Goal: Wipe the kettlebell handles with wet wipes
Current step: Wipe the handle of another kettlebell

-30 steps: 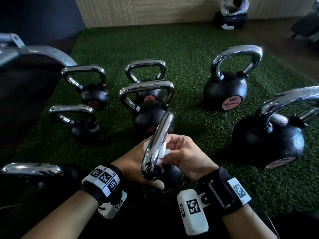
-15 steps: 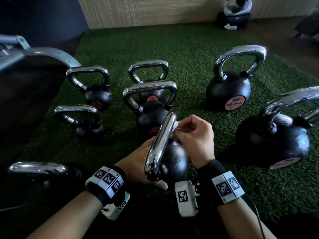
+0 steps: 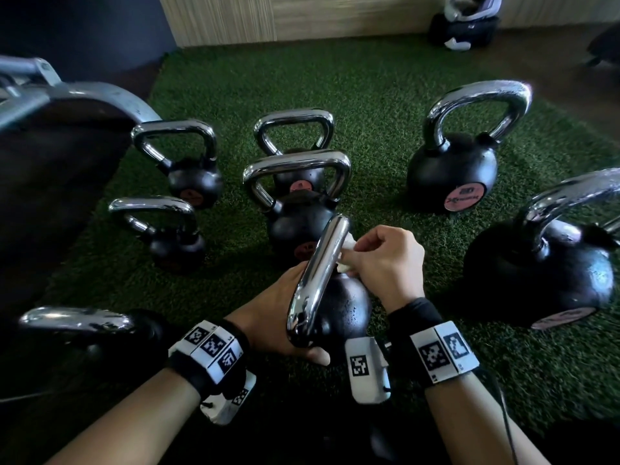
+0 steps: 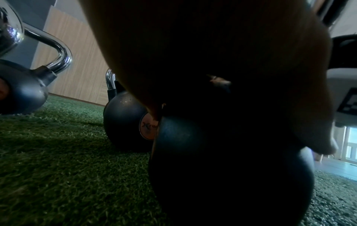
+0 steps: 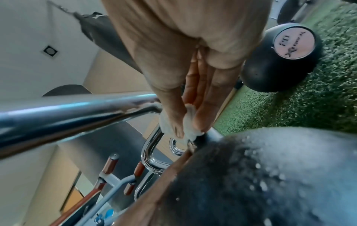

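The black cast-iron kettlebell with the polished chrome handle (image 3: 320,273) stands on the green artificial turf floor (image 3: 385,105) directly in front of the person, among several other black kettlebells with chrome handles (image 3: 297,196). The left hand (image 3: 271,317) cups the black ball from the left side, thumb curling under its near edge, steadying it; the left wrist view shows only a dark palm pressed against the ball.

The right hand (image 3: 385,260) pinches a small crumpled white wet wipe (image 3: 345,253) between thumb and fingertips (image 5: 201,122) and presses it against the handle. A second ago the wipe sat at the middle of the top bar; half a second ago it had slid up to the far end. Now it has rounded the far bend and is working down the far upright, close to where the chrome meets the black collar on the ball, as the right wrist view shows.

Judging from that, the top bar of this handle looks covered and the pass is reaching one end. The near upright and the underside probably remain to be wiped before moving on. The other kettlebells around it, including a larger one with a pink round label (image 3: 464,196) to the right, are not being touched.
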